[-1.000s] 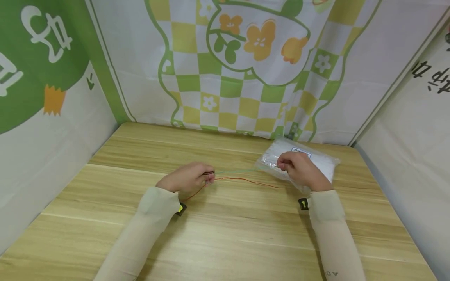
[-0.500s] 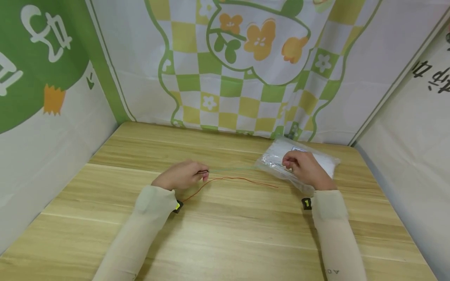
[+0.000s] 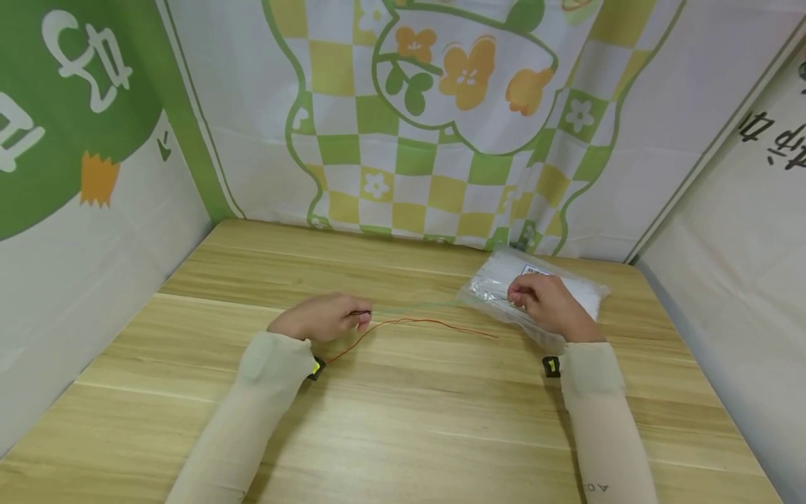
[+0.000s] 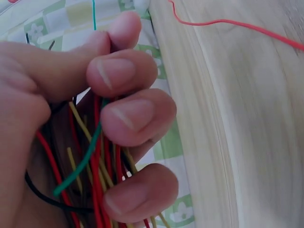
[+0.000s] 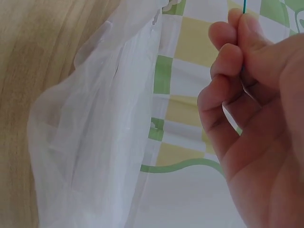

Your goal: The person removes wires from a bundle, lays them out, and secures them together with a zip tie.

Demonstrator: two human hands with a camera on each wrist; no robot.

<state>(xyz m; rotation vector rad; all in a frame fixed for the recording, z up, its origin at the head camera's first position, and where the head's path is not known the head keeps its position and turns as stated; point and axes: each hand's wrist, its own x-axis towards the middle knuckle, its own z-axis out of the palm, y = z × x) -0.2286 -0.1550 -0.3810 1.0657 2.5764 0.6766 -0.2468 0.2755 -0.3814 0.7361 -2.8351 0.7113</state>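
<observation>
My left hand (image 3: 324,317) curls its fingers round a bundle of thin wires (image 4: 97,175) in red, yellow, black and green. From its thumb and index fingertips a green wire (image 3: 415,306) runs across to my right hand (image 3: 546,301). There the thumb and forefinger pinch the green wire's other end (image 5: 244,5), with the remaining fingers loosely curled. Between the hands the wire spans nearly straight above the table. A single red wire (image 3: 441,323) lies in a gentle curve on the wood, its near end running toward the left wrist.
A clear plastic bag (image 3: 488,280) of white contents with a barcode label lies at the back right, beneath and behind the right hand. The wooden table (image 3: 403,420) meets a checkered curtain (image 3: 412,168) at the back and printed cloth walls at both sides.
Both hands have drawn apart, the left moving left and the right slightly right, with the green wire still between them. The red wire on the table stays put, now clear of the left fingers.
</observation>
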